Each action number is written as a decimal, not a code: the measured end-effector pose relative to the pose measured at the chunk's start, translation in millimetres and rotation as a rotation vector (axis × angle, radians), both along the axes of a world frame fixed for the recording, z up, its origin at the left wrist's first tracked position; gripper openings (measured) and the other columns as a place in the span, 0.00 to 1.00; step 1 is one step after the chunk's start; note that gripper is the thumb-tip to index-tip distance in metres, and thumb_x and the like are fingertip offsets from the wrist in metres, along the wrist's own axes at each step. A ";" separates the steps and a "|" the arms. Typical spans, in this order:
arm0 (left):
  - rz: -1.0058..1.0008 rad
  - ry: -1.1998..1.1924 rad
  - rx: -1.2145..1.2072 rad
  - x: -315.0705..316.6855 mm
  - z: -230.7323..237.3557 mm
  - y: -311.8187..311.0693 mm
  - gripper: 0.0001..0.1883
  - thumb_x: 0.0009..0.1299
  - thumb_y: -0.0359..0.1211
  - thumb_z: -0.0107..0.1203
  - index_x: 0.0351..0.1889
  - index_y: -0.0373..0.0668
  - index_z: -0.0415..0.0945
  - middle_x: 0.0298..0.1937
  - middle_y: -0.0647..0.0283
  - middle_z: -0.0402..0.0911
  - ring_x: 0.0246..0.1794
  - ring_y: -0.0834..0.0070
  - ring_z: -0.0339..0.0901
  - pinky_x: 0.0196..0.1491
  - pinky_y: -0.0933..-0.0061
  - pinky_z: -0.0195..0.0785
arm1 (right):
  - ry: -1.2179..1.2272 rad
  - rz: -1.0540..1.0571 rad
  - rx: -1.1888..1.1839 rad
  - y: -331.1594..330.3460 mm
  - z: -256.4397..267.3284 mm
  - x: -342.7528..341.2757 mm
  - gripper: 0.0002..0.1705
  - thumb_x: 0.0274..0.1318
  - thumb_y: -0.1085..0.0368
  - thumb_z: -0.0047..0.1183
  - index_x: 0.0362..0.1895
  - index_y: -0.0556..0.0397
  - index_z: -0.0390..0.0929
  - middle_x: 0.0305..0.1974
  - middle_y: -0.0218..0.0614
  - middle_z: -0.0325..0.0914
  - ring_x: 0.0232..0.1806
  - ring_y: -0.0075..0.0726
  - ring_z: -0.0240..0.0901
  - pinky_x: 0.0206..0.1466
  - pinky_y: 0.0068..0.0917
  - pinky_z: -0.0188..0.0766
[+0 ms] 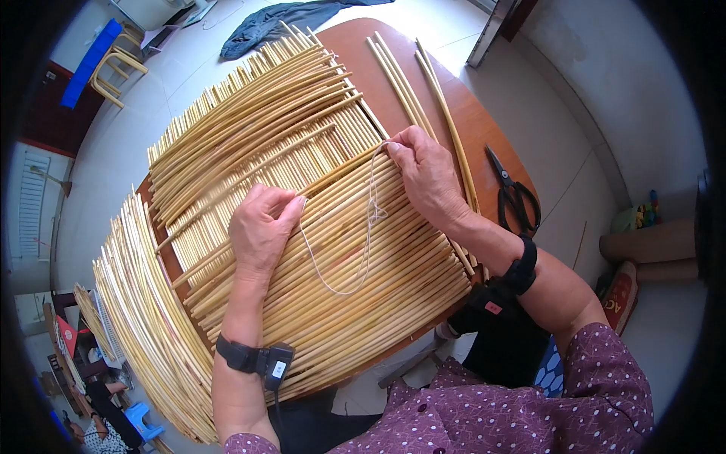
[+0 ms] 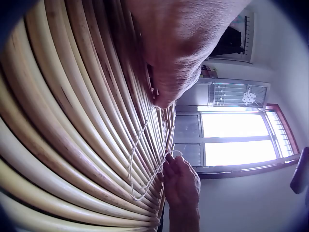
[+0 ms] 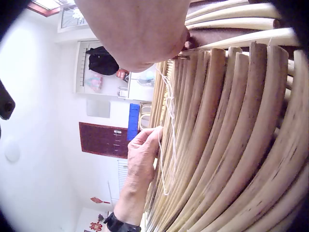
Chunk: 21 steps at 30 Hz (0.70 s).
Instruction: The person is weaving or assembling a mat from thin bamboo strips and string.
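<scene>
A mat of long yellow stalks (image 1: 363,261) lies across the table in front of me. My left hand (image 1: 261,227) is over the stalks and pinches a thin white string (image 1: 376,214) between thumb and forefinger. From there the string hangs in a loose loop over the mat and runs, partly tangled, up to my right hand (image 1: 427,170). At the stalk ends by the mat's right edge, the right hand pinches the string close to the topmost stalk; its fingertips are hidden in the right wrist view. In that view the left hand (image 3: 141,157) shows beyond the loop.
Loose stalks (image 1: 249,113) lie piled over the mat's far part. More stalks (image 1: 401,79) and black-handled scissors (image 1: 514,198) rest on the brown table (image 1: 484,129) at the right. A big bundle of stalks (image 1: 147,318) is at the left.
</scene>
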<state>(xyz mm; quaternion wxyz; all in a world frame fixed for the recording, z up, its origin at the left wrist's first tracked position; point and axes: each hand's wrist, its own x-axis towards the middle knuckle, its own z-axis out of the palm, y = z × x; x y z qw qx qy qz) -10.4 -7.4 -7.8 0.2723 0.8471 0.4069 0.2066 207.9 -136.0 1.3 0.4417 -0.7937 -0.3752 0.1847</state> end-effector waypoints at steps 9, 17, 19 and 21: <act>-0.002 0.015 0.009 0.5 1.5 -0.7 0.08 0.62 0.40 0.68 0.34 0.49 0.87 0.32 0.71 0.83 0.32 0.77 0.82 0.38 0.73 0.74 | 0.094 -0.002 -0.045 -0.5 1.0 3.6 0.15 0.72 0.59 0.48 0.43 0.60 0.78 0.35 0.41 0.82 0.39 0.34 0.79 0.47 0.32 0.74; -0.005 0.019 -0.007 0.1 2.9 -0.7 0.07 0.62 0.40 0.68 0.34 0.50 0.87 0.33 0.72 0.84 0.33 0.78 0.82 0.39 0.74 0.75 | 0.104 0.000 -0.046 -0.5 -3.0 4.7 0.15 0.72 0.58 0.48 0.43 0.59 0.78 0.35 0.39 0.82 0.39 0.31 0.79 0.47 0.31 0.74; -0.002 0.020 -0.012 0.4 2.4 -0.8 0.07 0.62 0.40 0.68 0.34 0.50 0.87 0.33 0.72 0.84 0.34 0.78 0.83 0.39 0.74 0.75 | 0.096 0.005 -0.047 -0.7 -2.9 4.9 0.15 0.72 0.58 0.48 0.43 0.59 0.78 0.35 0.39 0.82 0.39 0.31 0.79 0.47 0.31 0.74; 0.002 0.020 -0.017 0.3 2.1 -0.8 0.07 0.62 0.40 0.68 0.34 0.50 0.87 0.34 0.72 0.84 0.34 0.78 0.83 0.39 0.74 0.75 | 0.088 0.009 -0.048 -0.8 -3.0 5.2 0.15 0.72 0.58 0.48 0.43 0.59 0.78 0.35 0.38 0.82 0.39 0.31 0.78 0.47 0.31 0.74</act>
